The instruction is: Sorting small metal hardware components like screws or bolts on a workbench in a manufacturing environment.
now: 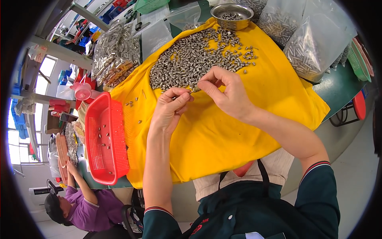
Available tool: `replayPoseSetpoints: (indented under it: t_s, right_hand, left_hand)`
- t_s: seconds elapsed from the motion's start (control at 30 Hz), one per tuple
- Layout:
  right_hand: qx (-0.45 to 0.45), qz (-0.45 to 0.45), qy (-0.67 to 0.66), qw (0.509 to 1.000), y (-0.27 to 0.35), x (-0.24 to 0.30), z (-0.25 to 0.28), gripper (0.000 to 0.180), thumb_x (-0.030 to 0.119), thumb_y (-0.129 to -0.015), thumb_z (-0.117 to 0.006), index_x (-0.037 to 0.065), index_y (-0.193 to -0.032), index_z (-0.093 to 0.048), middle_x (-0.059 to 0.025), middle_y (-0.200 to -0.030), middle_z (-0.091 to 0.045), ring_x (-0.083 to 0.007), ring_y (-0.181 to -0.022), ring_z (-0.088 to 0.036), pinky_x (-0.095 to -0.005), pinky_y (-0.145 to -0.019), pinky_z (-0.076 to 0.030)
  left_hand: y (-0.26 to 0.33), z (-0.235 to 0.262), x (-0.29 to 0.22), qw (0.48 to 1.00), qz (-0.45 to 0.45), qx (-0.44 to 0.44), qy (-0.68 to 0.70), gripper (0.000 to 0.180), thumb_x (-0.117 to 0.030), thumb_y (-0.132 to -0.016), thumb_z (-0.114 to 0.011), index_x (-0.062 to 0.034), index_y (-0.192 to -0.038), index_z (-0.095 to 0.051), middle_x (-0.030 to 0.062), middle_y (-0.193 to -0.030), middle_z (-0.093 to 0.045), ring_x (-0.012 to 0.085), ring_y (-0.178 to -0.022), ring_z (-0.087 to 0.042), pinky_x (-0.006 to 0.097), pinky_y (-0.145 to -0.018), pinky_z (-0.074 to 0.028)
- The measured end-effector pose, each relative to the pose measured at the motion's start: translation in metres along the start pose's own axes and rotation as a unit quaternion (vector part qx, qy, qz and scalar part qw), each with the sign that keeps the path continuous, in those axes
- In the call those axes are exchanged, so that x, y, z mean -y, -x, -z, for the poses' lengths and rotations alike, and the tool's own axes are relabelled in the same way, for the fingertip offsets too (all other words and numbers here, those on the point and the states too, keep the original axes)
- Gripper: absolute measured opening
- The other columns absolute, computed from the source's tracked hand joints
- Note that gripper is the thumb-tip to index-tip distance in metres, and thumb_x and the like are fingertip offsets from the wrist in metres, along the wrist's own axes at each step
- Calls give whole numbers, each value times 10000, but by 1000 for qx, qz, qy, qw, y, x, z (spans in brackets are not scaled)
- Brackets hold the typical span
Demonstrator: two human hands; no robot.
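Note:
My left hand (169, 110) is closed in a pinch over the yellow cloth (223, 139), thumb against forefinger on a small metal part (193, 90). Close to its right, my right hand (227, 95) is also pinched, its fingertips almost meeting that part. Whether the right fingers hold a piece of their own is too small to tell. Just beyond both hands spreads a heap of small silvery metal cylinders (187, 59), with stray ones scattered along its right edge. A few more pieces (129, 104) lie on the cloth left of my left hand.
A red plastic basket (120, 147) with several small parts stands at the left. Behind the heap are a steel bowl (234, 24) of parts and clear bags (308, 51) of metal cylinders. Bagged pieces (115, 51) pile up far left. A co-worker in purple (93, 207) sits at lower left.

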State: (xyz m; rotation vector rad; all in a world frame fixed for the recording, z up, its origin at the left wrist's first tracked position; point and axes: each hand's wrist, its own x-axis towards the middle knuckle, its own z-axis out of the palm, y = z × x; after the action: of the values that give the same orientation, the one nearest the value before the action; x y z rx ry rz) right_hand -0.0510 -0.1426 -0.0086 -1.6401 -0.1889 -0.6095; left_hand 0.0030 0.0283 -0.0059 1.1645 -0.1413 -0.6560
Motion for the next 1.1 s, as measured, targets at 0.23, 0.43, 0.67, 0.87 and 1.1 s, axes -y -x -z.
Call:
replayPoseSetpoints:
  t_s: [0.23,0.43,0.67,0.87,1.1]
  right_hand:
    - [-73,-70,-93,991,-6,2,4,110,97,-792,-609,15,-733,-565,10,-640,-559,-44,-545,-458,-199,-496,-383]
    - [-38,25,-15,999,-3,2,1,100,68,-767,-623,9,-725,-555,-36,-641,-555,-86,-522,-472,-220,-487,-389]
    - [10,12,15,1000,-1,4,1,69,43,-790,-602,8,-754,-555,-19,-687,-564,-73,-607,-503,-209,-565,-415]
    - [10,16,18,1000,0,3,1,64,29,-785,-601,3,-749,-555,-22,-680,-558,-77,-597,-501,-212,-556,-412]
    - [-15,45,15,999,1,-2,-5,88,49,-760,-616,7,-717,-552,-57,-623,-545,-120,-507,-488,-245,-479,-398]
  left_hand:
    - [2,-3,-6,997,26,24,67,103,-99,-838,-564,-46,-923,-587,52,-761,-583,41,-521,-365,168,-480,-301]
    - [2,-6,-4,995,34,43,77,120,-141,-889,-496,-50,-951,-546,63,-779,-584,37,-506,-326,156,-476,-287]
    - [2,-3,-3,988,52,81,123,61,-131,-878,-515,-74,-899,-525,72,-806,-593,33,-497,-298,155,-465,-267]
    - [2,-8,-2,985,60,84,135,56,-126,-871,-525,-74,-890,-522,73,-801,-589,35,-490,-288,156,-460,-257]
    - [1,-2,2,987,50,91,121,48,-125,-874,-519,-79,-888,-526,74,-786,-580,37,-470,-269,166,-450,-244]
